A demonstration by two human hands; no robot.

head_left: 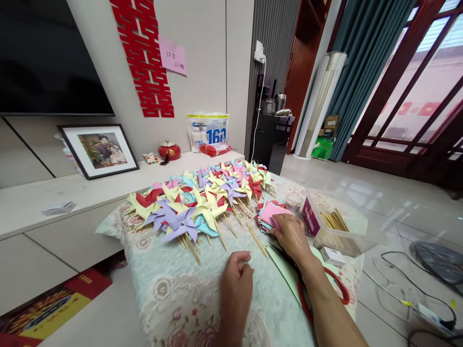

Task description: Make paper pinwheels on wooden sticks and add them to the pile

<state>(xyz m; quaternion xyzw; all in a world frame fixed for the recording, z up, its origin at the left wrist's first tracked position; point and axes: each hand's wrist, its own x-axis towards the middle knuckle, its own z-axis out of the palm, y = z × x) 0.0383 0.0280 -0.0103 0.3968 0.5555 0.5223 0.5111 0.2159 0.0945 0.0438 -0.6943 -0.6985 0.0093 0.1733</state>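
One stack of paper squares (pixel 270 211), pink sheet uppermost, red and blue edges fanned out beneath, set on the flowered tablecloth (pixel 159 258) just left of the clear plastic box (pixel 354 245). Probably very light, thin, easily creased, and apt to slide sheet over sheet; best taken by a corner or edge. Right hand (pixel 289 232) over the near side of the stack, fingers bent, tips on the pink sheet; cannot tell whether pinching or only resting. Left hand (pixel 238 277) near the cloth, folded nearly closed, nothing showing in it. Under the right forearm, red-handled scissors (pixel 301 294) on pale green paper (pixel 281 270); close by, loose sticks (pixel 256 239). Farther left, a crowd of pinwheels (pixel 202 205). Inside the plastic box, a bundle of thin sticks (pixel 334 220); beside it, a small round tub (pixel 294 202), contents unclear; just in front, a little white box (pixel 333 256), contents hidden. On the cabinet (pixel 90 195) beyond, a red pot (pixel 170 151), lid on, and a plastic bag (pixel 197 130) with pale contents.
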